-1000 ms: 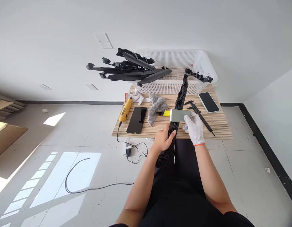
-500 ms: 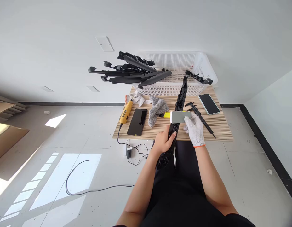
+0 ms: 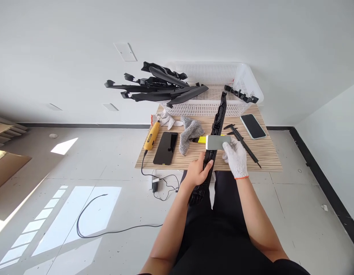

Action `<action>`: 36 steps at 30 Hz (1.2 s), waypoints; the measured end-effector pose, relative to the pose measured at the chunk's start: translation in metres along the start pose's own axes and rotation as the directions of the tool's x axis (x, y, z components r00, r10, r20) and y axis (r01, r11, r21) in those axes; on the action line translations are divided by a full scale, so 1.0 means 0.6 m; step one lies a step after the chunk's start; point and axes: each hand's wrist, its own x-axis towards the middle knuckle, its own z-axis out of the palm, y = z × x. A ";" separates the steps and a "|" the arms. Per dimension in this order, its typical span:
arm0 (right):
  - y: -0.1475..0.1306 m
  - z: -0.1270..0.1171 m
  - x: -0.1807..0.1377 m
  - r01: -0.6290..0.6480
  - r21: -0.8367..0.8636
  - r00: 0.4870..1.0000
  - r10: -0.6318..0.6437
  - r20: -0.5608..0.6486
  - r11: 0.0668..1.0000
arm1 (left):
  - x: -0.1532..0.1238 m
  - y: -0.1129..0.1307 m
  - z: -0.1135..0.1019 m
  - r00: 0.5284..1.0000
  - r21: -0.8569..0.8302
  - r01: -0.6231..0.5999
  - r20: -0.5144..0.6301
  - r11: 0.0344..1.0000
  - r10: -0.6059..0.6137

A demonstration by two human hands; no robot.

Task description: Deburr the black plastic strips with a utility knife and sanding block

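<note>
Jutting past the left end of a white basket (image 3: 199, 109), several black parts (image 3: 189, 94) lie farthest left. On the table (image 3: 268, 162) come a yellow power tool (image 3: 152, 136), a dark phone (image 3: 165, 148), a grey cloth (image 3: 191, 131) and a yellow-and-black tool (image 3: 201, 139), partly hidden. Next, the bare left hand (image 3: 198, 170) is closed round the nearer half of a long black strip (image 3: 220, 113), thumb along its right side. The strip slants lengthwise from lower left, past the table's front edge, away to upper right, ending in front of the basket; the left hand is the nearer, being on it. Just beyond, a grey block (image 3: 215, 142) crosses the strip from side to side; whether the two touch I cannot tell. The gloved right hand (image 3: 235, 156) pinches the block's right end between thumb and fingers, standing clear of the strip on its right. Black calipers (image 3: 248, 148) lie just beside that hand, and a pale-cased phone (image 3: 253, 126) rests farthest right
</note>
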 end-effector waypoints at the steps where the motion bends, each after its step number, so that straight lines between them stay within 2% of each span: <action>1: 0.000 0.000 0.000 0.001 0.009 1.000 -0.001 -0.021 1.000 | 0.000 0.000 0.000 1.000 0.003 0.004 -0.001 1.000 -0.004; 4: 0.000 0.000 0.000 0.035 0.060 0.992 -0.027 -0.125 0.998 | 0.000 -0.001 0.002 1.000 -0.004 0.010 -0.002 1.000 -0.010; 8: 0.000 -0.002 -0.001 0.017 -0.065 0.999 -0.020 -0.045 0.998 | 0.001 -0.002 0.002 1.000 -0.015 0.013 0.003 1.000 -0.013; 11: -0.001 -0.005 -0.001 0.037 -0.033 0.988 -0.042 -0.146 0.999 | 0.000 -0.002 0.000 1.000 -0.034 0.006 0.006 0.999 -0.006; 12: -0.001 -0.006 0.000 0.048 -0.034 0.988 -0.053 -0.145 0.998 | 0.000 -0.001 -0.002 1.000 -0.040 0.006 0.008 0.999 -0.006; 15: -0.002 -0.008 0.001 0.046 -0.076 0.998 -0.049 -0.030 0.996 | 0.001 0.001 -0.004 1.000 -0.036 0.019 0.018 0.999 -0.018; 16: -0.002 -0.008 0.001 0.039 -0.064 0.998 -0.042 -0.039 0.997 | 0.001 0.001 -0.005 1.000 -0.036 0.022 0.020 0.999 -0.021; 19: -0.001 -0.007 0.002 0.051 0.016 0.986 -0.047 -0.161 0.999 | 0.001 0.001 -0.004 1.000 -0.055 0.023 0.016 0.998 -0.022; 23: 0.000 -0.008 0.001 0.025 -0.056 0.999 -0.026 -0.021 0.998 | 0.001 0.000 -0.003 1.000 -0.054 0.019 0.009 0.998 -0.018; 27: -0.001 -0.010 0.001 -0.001 -0.008 0.995 0.000 -0.099 1.000 | 0.001 0.000 -0.003 1.000 -0.056 0.025 0.015 0.998 -0.025; 31: 0.000 -0.011 0.004 0.004 -0.059 1.000 -0.004 0.014 0.998 | 0.001 0.001 -0.004 1.000 -0.057 0.021 0.016 0.998 -0.021; 34: 0.001 -0.011 0.005 0.020 0.052 0.994 -0.014 -0.112 0.998 | 0.001 0.001 -0.005 1.000 -0.066 0.016 0.020 0.998 -0.015; 36: 0.002 -0.012 0.002 0.063 0.071 0.991 -0.054 -0.126 0.995 | 0.001 0.001 -0.005 1.000 -0.083 0.010 0.015 0.996 -0.009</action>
